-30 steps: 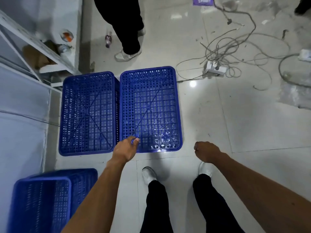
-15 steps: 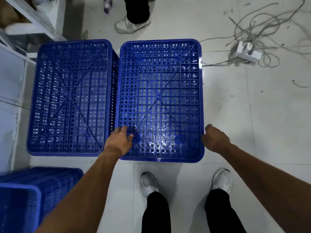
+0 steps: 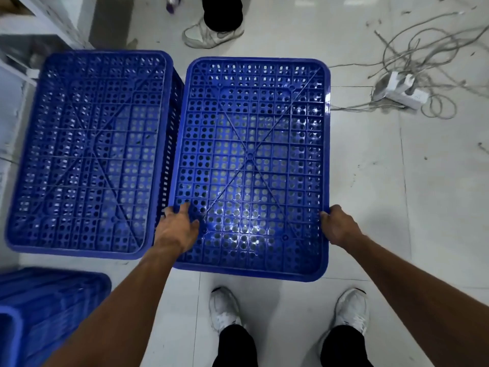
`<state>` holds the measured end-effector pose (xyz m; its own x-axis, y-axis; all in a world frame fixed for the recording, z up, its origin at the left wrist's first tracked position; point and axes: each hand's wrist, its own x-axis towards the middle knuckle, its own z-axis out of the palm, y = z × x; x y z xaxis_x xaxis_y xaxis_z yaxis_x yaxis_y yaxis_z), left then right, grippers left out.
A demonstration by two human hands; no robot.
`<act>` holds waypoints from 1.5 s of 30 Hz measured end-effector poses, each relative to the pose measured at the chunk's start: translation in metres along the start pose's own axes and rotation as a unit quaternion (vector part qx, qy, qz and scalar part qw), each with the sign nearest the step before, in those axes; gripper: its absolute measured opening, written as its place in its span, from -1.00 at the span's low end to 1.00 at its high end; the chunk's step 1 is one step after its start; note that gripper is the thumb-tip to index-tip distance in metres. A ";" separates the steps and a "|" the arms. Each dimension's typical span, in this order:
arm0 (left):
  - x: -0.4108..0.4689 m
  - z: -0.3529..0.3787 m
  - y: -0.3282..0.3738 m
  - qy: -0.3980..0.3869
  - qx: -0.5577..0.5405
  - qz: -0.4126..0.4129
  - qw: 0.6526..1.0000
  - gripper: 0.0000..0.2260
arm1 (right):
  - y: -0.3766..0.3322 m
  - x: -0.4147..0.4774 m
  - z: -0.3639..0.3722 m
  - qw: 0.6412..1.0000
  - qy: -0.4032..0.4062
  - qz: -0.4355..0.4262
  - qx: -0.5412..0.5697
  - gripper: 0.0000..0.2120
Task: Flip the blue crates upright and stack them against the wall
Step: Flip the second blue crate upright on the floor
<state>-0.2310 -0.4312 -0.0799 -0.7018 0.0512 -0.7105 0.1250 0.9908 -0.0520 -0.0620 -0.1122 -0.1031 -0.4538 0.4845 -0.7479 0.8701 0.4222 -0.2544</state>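
Two blue perforated crates lie upside down side by side on the tiled floor. My left hand (image 3: 176,229) holds the left edge of the right crate (image 3: 251,160) near its front corner, thumb on the ribbed bottom face and fingers at the gap between the crates. My right hand (image 3: 337,227) grips the same crate's right edge, fingers curled over the side. The left crate (image 3: 84,152) lies untouched beside a white wall. A third blue crate (image 3: 45,311) shows at the bottom left, partly cut off by the frame.
My two white shoes (image 3: 285,311) stand just in front of the right crate. Another person's shoe (image 3: 211,34) stands behind the crates. A white power strip (image 3: 402,91) with tangled cables lies at the right. A white shelf frame (image 3: 23,35) stands at the top left.
I have leaned closer over the crates. My left hand slid to the right crate's left edge, and my right hand closed onto its right edge.
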 end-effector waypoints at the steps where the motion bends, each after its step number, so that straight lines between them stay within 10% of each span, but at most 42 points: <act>1: 0.002 -0.002 0.001 0.006 -0.014 -0.003 1.000 -0.45 | -0.001 0.001 -0.001 1.000 -0.009 0.004 0.003 -0.66; 45: -0.070 0.061 0.181 0.035 -0.054 0.126 0.990 -0.46 | 0.203 -0.010 -0.104 0.989 0.062 0.078 -0.110 -0.67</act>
<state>-0.1168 -0.2628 -0.0828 -0.7049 0.3033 -0.6412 0.2293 0.9529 0.1986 0.0990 0.0479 -0.0836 -0.3488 0.6423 -0.6825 0.8748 0.4844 0.0088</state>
